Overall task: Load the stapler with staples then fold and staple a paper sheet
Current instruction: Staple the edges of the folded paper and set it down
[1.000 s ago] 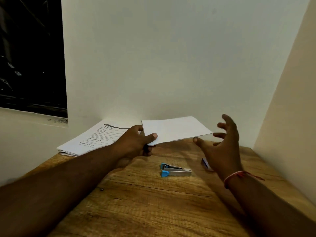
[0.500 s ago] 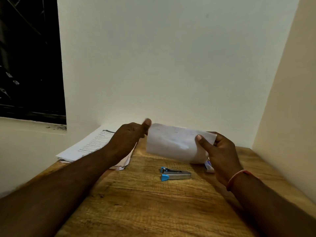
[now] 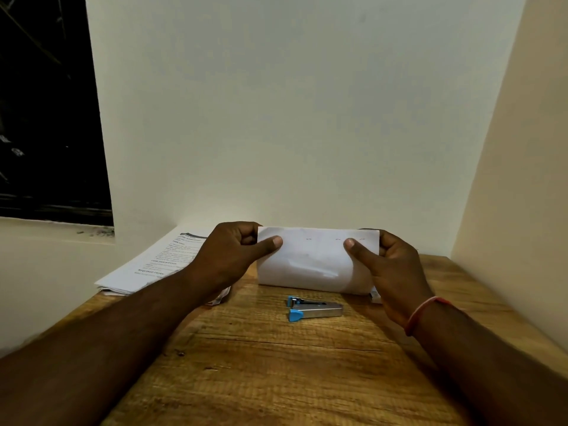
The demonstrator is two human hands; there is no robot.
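Note:
A white paper sheet [image 3: 313, 265] is held upright above the wooden table [image 3: 276, 364], curved over on itself with small staple marks near its top edge. My left hand [image 3: 236, 253] pinches its upper left corner, thumb in front. My right hand [image 3: 390, 265] pinches the upper right corner, a red thread on the wrist. A small metal stapler [image 3: 316, 309] with blue ends lies on the table just below the sheet, untouched. A small box, perhaps of staples [image 3: 375, 296], peeks out beside my right hand, mostly hidden.
A stack of printed papers [image 3: 150, 265] lies at the table's back left, partly under my left forearm. Walls close the table in at the back and right. A dark window [image 3: 46, 118] is at the left.
My right hand came in and took hold of the sheet's right corner. Both hands turned the sheet from lying flat in the air to upright and curved over, closer to the stapler.

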